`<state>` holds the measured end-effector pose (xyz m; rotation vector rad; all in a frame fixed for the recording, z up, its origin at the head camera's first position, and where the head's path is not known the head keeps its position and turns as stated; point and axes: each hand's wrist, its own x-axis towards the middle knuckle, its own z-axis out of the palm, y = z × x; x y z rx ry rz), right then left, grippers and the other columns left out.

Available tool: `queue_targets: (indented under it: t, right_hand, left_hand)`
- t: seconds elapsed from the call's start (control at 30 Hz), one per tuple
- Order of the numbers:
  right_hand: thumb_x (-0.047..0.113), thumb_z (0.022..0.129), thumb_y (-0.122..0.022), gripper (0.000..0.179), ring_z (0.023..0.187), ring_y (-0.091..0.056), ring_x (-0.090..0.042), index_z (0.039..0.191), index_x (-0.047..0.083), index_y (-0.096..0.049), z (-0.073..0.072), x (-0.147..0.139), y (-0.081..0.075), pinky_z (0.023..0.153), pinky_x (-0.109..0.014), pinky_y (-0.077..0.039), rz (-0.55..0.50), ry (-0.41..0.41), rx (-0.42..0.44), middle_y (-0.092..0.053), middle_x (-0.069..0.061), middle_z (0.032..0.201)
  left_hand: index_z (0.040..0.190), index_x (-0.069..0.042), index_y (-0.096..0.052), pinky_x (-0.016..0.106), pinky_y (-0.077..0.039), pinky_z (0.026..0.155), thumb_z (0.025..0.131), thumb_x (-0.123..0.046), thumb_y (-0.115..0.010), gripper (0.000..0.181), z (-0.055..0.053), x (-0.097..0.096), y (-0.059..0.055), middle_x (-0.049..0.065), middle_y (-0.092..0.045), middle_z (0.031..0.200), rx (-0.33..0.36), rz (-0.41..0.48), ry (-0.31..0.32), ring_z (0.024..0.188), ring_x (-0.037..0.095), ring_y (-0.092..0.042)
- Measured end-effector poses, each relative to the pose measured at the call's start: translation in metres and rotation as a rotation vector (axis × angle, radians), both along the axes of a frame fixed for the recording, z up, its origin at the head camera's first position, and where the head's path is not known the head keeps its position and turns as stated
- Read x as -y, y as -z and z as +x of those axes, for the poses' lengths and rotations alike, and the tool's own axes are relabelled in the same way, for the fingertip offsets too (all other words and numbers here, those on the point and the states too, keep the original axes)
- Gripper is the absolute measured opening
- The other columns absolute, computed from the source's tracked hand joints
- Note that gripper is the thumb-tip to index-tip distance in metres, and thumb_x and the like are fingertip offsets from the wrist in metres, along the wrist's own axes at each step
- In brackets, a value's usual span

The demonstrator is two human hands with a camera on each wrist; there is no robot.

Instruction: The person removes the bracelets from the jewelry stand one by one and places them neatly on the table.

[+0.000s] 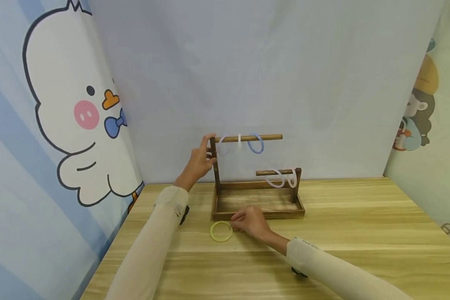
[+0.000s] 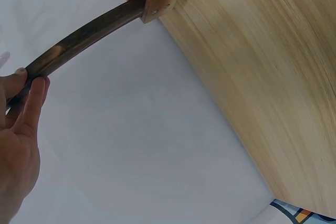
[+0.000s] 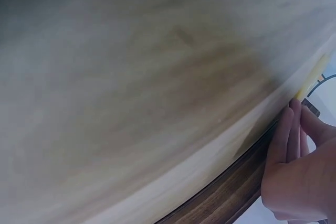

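Note:
A wooden stand (image 1: 260, 215) with a tray base, two posts and two bars sits on the table. My left hand (image 1: 200, 161) holds its tall left post (image 1: 216, 175) near the top; in the left wrist view, thumb and fingers lie on either side of the post (image 2: 89, 34). In front of the tray lies a yellow ring (image 1: 211, 236). My right hand (image 1: 252, 223) pinches the ring's right edge; in the right wrist view the fingertips meet at the yellow ring (image 3: 314, 74). On the upper bar (image 1: 273, 137) hang a pale purple ring (image 1: 220, 146), a white ring (image 1: 239, 140) and a blue ring (image 1: 261, 146).
From the lower bar (image 1: 262, 173), beside the short right post (image 1: 296, 187), hang a pale purple ring (image 1: 275, 186) and a pale pink ring (image 1: 294, 179). A pale curtain (image 1: 266, 75) closes off the table's (image 1: 360, 233) back edge; printed curtains flank both sides.

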<state>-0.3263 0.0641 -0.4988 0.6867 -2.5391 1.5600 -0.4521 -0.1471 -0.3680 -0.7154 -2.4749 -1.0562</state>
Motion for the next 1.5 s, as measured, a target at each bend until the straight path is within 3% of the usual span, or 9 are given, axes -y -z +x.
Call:
queue_targets:
  t: [0.17,0.33,0.6,0.73,1.03,1.5]
  right_hand:
    - [-0.001,0.086,-0.083,0.013,0.071,-0.078,-0.025,0.096,-0.008,-0.079,0.003,0.001,-0.004,0.057,-0.023,-0.061,0.014,-0.027,-0.033,-0.078,-0.017,0.085]
    - [0.004,0.086,-0.084,0.016,0.079,-0.078,-0.021,0.099,-0.004,-0.080,0.005,0.002,-0.013,0.064,-0.021,-0.062,0.078,0.001,-0.064,-0.079,-0.012,0.090]
    - [0.007,0.087,-0.084,0.018,0.081,-0.078,-0.023,0.102,-0.003,-0.080,0.002,0.002,-0.027,0.068,-0.023,-0.063,0.070,0.007,-0.048,-0.079,-0.012,0.092]
    - [0.009,0.087,-0.085,0.019,0.081,-0.078,-0.023,0.102,-0.001,-0.080,0.000,-0.001,-0.034,0.068,-0.024,-0.063,0.089,0.016,-0.079,-0.080,-0.011,0.092]
    - [0.008,0.087,-0.084,0.021,0.082,-0.078,-0.026,0.103,-0.005,-0.079,-0.009,-0.014,-0.052,0.070,-0.028,-0.064,0.070,0.028,-0.119,-0.079,-0.015,0.094]
    - [0.007,0.088,-0.084,0.023,0.087,-0.078,-0.028,0.108,-0.003,-0.079,-0.024,-0.038,-0.081,0.075,-0.036,-0.066,0.056,0.122,-0.150,-0.079,-0.017,0.099]
  left_hand:
    - [0.155,-0.019,-0.031,0.045,-0.065,0.083,0.091,0.013,-0.071,0.082,0.001,0.001,0.001,0.029,-0.071,0.118,-0.005,-0.002,-0.002,0.104,0.040,-0.074]
    - [0.155,-0.018,-0.031,0.046,-0.065,0.083,0.091,0.013,-0.072,0.082,0.000,0.002,0.002,0.029,-0.071,0.117,-0.021,-0.005,-0.001,0.103,0.040,-0.074]
    - [0.155,-0.018,-0.031,0.046,-0.065,0.082,0.091,0.013,-0.072,0.082,-0.001,0.002,0.002,0.029,-0.071,0.118,-0.019,-0.005,-0.010,0.103,0.040,-0.074]
    - [0.154,-0.015,-0.032,0.046,-0.065,0.082,0.090,0.014,-0.073,0.081,-0.002,0.002,0.003,0.029,-0.072,0.115,-0.033,0.001,-0.002,0.102,0.040,-0.074]
    - [0.154,-0.019,-0.032,0.045,-0.065,0.082,0.089,0.014,-0.073,0.083,-0.002,0.001,0.002,0.029,-0.072,0.115,-0.029,0.007,0.003,0.101,0.039,-0.074]
    - [0.154,-0.018,-0.032,0.046,-0.064,0.084,0.090,0.014,-0.072,0.082,0.001,-0.002,0.000,0.030,-0.071,0.116,-0.016,0.010,0.009,0.103,0.041,-0.073]
